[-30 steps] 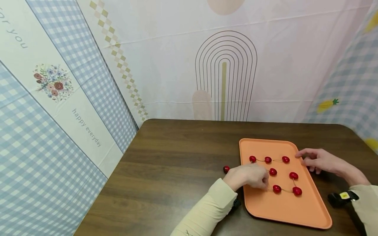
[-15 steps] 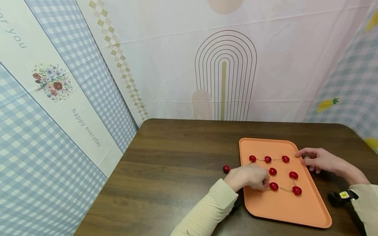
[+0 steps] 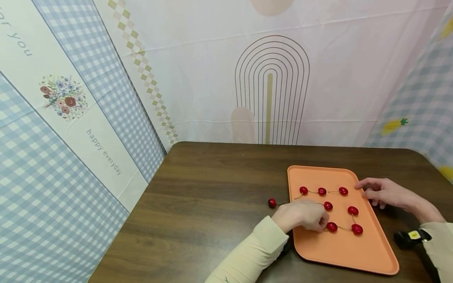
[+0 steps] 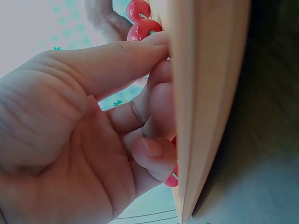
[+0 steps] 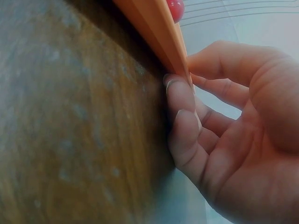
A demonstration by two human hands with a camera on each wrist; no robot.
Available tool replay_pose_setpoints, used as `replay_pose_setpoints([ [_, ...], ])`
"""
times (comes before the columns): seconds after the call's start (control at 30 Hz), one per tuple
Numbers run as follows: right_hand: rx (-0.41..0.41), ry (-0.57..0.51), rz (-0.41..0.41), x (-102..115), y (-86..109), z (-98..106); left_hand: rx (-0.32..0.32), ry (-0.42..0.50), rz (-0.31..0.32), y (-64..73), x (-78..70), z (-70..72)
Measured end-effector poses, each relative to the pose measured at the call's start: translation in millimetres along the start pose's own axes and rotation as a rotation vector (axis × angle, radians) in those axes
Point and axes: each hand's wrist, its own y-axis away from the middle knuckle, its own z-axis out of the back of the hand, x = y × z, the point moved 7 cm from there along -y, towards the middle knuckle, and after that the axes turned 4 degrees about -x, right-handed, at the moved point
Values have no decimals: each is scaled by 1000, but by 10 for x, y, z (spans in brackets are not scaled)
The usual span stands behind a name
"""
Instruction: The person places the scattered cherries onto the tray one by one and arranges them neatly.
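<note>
An orange tray (image 3: 339,255) on the table holds several red cherries with thin stems. My left hand (image 3: 306,214) reaches over its left side and pinches the stem of a front-row cherry (image 3: 332,226) between thumb and index finger, close to the tray surface. In the left wrist view that cherry (image 4: 142,31) shows just beyond the thumb tip; the pinched stem end is mostly hidden. The corner cherry (image 3: 357,229) lies to its right, its stem pointing toward it. At the tray's right rim, my right hand (image 3: 387,192) holds the edge, thumb and curled fingers around it.
One cherry (image 3: 271,203) lies on the brown table (image 3: 198,212), left of the tray, its stem toward my left wrist. Across the tray's back runs a row of cherries, including one (image 3: 322,191) in the middle. A printed cloth (image 3: 198,78) hangs behind the table.
The front-row cherry shifted slightly left half a second ago, then came back right with my left hand, toward the corner cherry's stem. My right hand stays at the tray's rim.
</note>
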Motion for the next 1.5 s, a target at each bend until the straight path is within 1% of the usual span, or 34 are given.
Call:
replay_pose_setpoints([
  [0.07,0,-1,2,-3,4,1,0,11,-3,-2,-3,1],
  [0.17,-2,-3,3,-10,7,1,-4,57,7,4,18,12],
  [0.3,-7,-12,-2,-10,3,-10,-32,124,27,45,111,75],
  [0.37,-9,-18,-5,-4,-1,-13,-52,117,25,78,171,141],
  [0.43,-10,-21,-5,2,-4,-11,-81,103,9,119,239,231],
  [0.57,-9,-11,-3,1,-14,-2,-126,134,-4,204,407,410],
  [0.67,-5,-5,-2,-3,-22,0,-148,177,27,258,548,513],
  [0.73,-3,-4,-1,-6,-22,1,-159,175,47,285,624,569],
  [0.83,1,-7,-3,-8,-20,4,-162,154,76,314,709,612],
  [1.0,0,-9,-1,0,-18,5,-144,107,106,331,814,598],
  [1.2,-4,0,-5,-8,-26,-1,-113,84,172,315,948,533],
  [1.33,-1,-1,-3,-9,-27,0,-63,70,215,285,992,445],
  [1.4,2,0,0,-8,-25,1,-32,60,234,273,997,390],
  [1.5,0,0,3,-7,-20,5,-7,33,260,259,991,323],
])
